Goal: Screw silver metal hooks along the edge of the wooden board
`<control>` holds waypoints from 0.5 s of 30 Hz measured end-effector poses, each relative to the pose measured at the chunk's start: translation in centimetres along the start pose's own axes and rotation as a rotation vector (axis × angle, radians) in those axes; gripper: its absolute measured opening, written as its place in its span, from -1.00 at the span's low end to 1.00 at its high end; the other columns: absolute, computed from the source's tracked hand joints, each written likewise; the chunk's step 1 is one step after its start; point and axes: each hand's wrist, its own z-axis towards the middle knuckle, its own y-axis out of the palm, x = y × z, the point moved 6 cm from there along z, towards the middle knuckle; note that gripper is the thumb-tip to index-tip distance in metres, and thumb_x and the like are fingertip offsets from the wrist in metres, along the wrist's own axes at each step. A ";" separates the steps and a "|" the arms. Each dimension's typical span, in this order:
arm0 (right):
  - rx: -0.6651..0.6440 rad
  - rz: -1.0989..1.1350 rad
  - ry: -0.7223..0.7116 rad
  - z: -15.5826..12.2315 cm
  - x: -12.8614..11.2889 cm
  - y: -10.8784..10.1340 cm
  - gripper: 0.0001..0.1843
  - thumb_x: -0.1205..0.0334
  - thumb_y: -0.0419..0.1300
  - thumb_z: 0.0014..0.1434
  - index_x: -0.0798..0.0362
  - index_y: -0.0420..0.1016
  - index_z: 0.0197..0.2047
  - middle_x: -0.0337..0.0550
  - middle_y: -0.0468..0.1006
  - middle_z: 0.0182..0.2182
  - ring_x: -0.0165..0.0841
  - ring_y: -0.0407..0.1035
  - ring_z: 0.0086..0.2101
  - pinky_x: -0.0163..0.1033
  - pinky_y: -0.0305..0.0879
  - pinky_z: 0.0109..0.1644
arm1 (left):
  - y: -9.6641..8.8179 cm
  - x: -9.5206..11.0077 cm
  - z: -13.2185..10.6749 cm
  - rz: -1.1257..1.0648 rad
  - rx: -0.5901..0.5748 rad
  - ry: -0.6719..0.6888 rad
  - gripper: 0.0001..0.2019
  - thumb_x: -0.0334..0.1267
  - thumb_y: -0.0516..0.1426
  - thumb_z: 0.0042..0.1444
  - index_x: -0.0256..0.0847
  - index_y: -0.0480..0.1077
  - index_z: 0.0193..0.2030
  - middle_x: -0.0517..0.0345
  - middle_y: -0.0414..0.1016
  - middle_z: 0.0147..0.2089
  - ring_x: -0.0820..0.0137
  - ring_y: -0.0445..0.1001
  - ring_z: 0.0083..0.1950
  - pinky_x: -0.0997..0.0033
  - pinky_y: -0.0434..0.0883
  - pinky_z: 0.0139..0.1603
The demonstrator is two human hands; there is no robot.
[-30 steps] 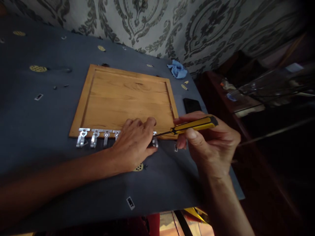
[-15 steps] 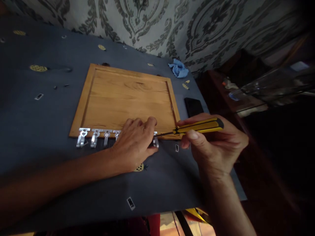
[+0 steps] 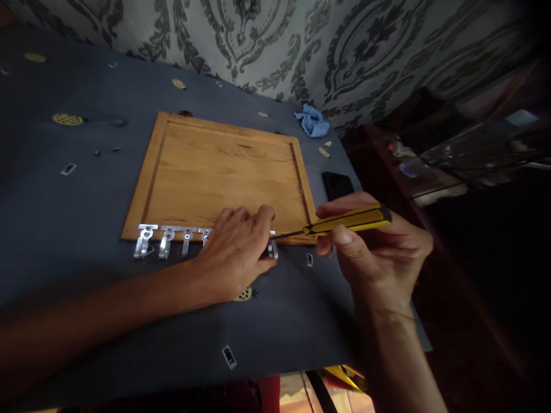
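Observation:
A framed wooden board (image 3: 224, 172) lies flat, and a silver metal hook rail (image 3: 169, 230) runs along its near edge with several hooks hanging past it. My left hand (image 3: 235, 252) is closed over the rail's right part, fingers bent on the board and thumb below its edge; some hooks are hidden under it. Between the thumb and fingers of my right hand (image 3: 379, 258) is a yellow and black screwdriver (image 3: 348, 221). Its shaft points left, with the tip at the rail's right end beside my left hand; the exact contact point is too small to make out.
The board rests on a table with a dark blue patterned cover (image 3: 163, 338). A crumpled blue cloth (image 3: 313, 121) and a black flat object (image 3: 338, 185) lie on the right side. Small dark pieces (image 3: 97, 153) lie left of the board. A patterned wall (image 3: 275, 46) stands behind.
The fingers of my right hand have shifted slightly on the screwdriver handle, while its tip stays at the rail's right end. My left hand and the board have not visibly moved.

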 end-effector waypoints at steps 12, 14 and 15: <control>-0.075 0.062 0.043 -0.1 0.2 0.0 -0.73 0.16 0.32 0.16 -0.06 0.60 -0.05 -0.19 0.62 -0.28 -0.47 0.42 -0.57 -0.27 0.43 -0.53 | -0.1 0.1 -0.1 0.004 0.001 0.002 -0.51 -0.18 0.31 0.06 -0.24 0.18 0.01 0.01 0.51 -0.11 0.08 0.45 0.00 0.11 0.31 0.01; -0.057 0.038 0.011 -0.1 0.1 0.1 -0.83 0.21 0.36 0.11 -0.06 0.63 -0.18 -0.21 0.60 -0.32 -0.48 0.38 -0.60 -0.29 0.35 -0.62 | 0.0 0.0 -0.1 0.010 0.006 -0.004 -0.51 -0.17 0.32 0.05 -0.24 0.18 0.01 0.01 0.51 -0.11 0.09 0.45 -0.02 0.12 0.31 0.00; -0.033 0.026 -0.013 0.0 0.0 0.1 -0.87 0.21 0.39 0.08 -0.06 0.63 -0.24 -0.22 0.59 -0.35 -0.48 0.36 -0.61 -0.30 0.30 -0.66 | 0.0 0.0 0.0 0.013 0.007 -0.007 -0.51 -0.17 0.32 0.06 -0.23 0.18 0.01 0.01 0.51 -0.11 0.09 0.45 -0.02 0.12 0.31 -0.01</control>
